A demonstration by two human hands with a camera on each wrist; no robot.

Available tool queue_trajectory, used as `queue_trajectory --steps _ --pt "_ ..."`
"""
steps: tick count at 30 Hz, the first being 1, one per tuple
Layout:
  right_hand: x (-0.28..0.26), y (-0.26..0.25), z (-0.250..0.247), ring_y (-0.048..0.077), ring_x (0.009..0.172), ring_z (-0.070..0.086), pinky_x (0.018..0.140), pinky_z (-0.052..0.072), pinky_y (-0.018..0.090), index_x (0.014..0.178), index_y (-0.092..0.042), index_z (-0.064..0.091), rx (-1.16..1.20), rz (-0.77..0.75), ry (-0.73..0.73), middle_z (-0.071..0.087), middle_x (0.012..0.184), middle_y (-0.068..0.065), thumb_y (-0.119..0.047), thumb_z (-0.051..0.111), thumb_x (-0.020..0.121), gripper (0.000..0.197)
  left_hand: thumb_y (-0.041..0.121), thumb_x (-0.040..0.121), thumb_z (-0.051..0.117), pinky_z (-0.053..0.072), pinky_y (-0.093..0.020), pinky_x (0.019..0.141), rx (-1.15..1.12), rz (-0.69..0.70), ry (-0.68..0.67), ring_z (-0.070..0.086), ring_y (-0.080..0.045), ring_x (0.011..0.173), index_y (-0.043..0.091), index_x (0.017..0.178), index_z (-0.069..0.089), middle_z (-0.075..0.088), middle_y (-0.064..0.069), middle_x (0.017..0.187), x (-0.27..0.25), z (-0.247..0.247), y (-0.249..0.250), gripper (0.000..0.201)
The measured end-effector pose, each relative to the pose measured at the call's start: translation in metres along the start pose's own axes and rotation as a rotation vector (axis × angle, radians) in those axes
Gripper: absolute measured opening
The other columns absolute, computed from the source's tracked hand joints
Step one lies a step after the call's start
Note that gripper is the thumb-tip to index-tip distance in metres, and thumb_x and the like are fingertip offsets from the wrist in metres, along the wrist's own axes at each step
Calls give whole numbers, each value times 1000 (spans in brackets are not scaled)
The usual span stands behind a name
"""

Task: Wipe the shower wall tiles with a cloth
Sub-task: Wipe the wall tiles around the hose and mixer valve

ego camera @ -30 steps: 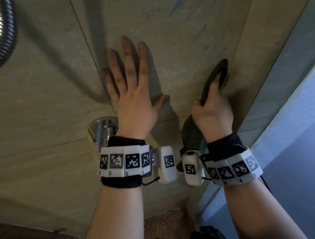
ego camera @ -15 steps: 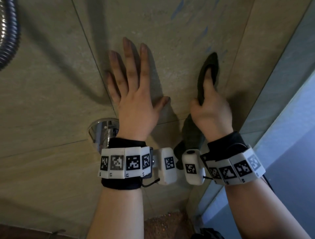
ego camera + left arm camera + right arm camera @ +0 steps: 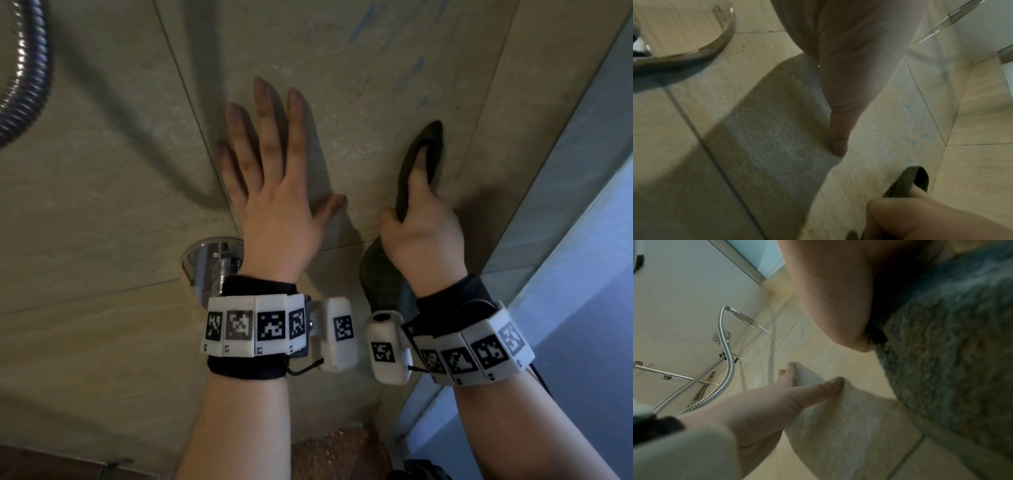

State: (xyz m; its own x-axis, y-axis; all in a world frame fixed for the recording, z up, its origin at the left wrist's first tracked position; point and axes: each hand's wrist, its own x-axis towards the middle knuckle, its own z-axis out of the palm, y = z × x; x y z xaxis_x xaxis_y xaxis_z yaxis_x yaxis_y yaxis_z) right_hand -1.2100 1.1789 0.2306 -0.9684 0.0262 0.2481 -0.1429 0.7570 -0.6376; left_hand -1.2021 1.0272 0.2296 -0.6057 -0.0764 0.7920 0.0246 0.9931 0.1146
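The beige wall tiles (image 3: 102, 192) fill the head view, with faint blue marks (image 3: 359, 20) high up. My left hand (image 3: 274, 178) lies flat on the tile, fingers straight and spread, thumb (image 3: 836, 138) out to the right. To its right my right hand (image 3: 424, 226) grips a dark grey-green cloth (image 3: 424, 150) and presses it against the wall; the cloth's lower end (image 3: 380, 274) hangs below the wrist. From the right wrist the cloth (image 3: 951, 353) looms close and fuzzy under my thumb (image 3: 838, 321), and the left hand (image 3: 797, 392) shows beside it.
A chrome fitting (image 3: 212, 263) sticks out of the wall just left of my left wrist. A ribbed metal shower hose (image 3: 24, 68) hangs at the far left. A pale blue glass panel and frame (image 3: 582, 240) bound the wall on the right. Shower head and rail (image 3: 725, 337) show higher up.
My right hand has slid the cloth down and slightly left along the tile. The left hand stays flat in the same spot.
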Motion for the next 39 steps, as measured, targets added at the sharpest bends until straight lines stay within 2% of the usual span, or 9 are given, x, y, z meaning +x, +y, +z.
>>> queue_trajectory --steps 4,9,15,20,24,28,32,36,39 --pt "9 1 -8 32 90 59 73 48 36 151 -25 -3 -29 -50 93 61 110 17 -22 47 93 77 57 76 70 -5 -52 114 -7 -5 -14 -3 -43 143 13 154 6 5 -21 159 0 -1 -1 110" --pt "19 5 -17 27 67 54 63 47 37 151 -10 0 -26 -76 234 51 71 6 -16 48 89 79 56 76 70 -5 -52 115 -2 -12 -22 -3 -43 143 13 154 5 4 -20 160 0 -1 0 110" --pt "11 4 -6 33 86 57 71 45 38 148 -8 -17 -94 61 69 60 103 20 -22 46 92 85 55 76 71 -6 -51 115 -7 -13 -27 -4 -43 143 13 154 4 3 -21 160 0 -1 2 111" --pt "4 -2 -2 25 77 54 74 50 40 148 -15 -17 -48 -3 -10 59 95 14 -23 48 92 86 56 76 71 -7 -50 113 -8 -12 -21 -5 -43 142 13 154 4 3 -20 159 0 -1 1 111" --pt "10 -1 -15 32 85 59 72 51 40 151 -18 -7 -49 -53 113 62 102 18 -21 49 91 82 57 77 70 -8 -49 113 -5 -11 -14 -5 -41 142 13 154 5 4 -20 160 0 -1 1 110" --pt "11 0 -18 27 74 53 65 44 35 151 -12 -5 -78 -29 167 54 80 9 -20 48 91 80 56 77 70 -9 -48 113 -6 -8 -13 -5 -41 143 13 154 4 4 -20 159 0 -1 1 110" --pt "6 2 -6 29 79 53 68 41 32 149 -13 -14 -65 42 42 60 98 17 -22 47 93 83 56 76 71 -8 -49 114 1 -9 -10 -5 -41 143 14 154 4 4 -20 159 0 0 0 111" --pt "-3 0 1 31 91 58 79 50 39 150 -23 -12 -44 -29 -59 60 112 18 -22 48 93 83 56 75 72 -8 -49 113 2 -8 -13 -4 -42 143 14 154 4 4 -20 160 0 0 1 112" --pt "-5 -6 3 30 99 57 80 47 36 151 -29 -5 -81 -113 -97 58 119 15 -23 47 95 77 56 76 70 -8 -49 113 -5 -4 -13 -5 -42 143 13 154 4 4 -20 159 0 0 0 111"
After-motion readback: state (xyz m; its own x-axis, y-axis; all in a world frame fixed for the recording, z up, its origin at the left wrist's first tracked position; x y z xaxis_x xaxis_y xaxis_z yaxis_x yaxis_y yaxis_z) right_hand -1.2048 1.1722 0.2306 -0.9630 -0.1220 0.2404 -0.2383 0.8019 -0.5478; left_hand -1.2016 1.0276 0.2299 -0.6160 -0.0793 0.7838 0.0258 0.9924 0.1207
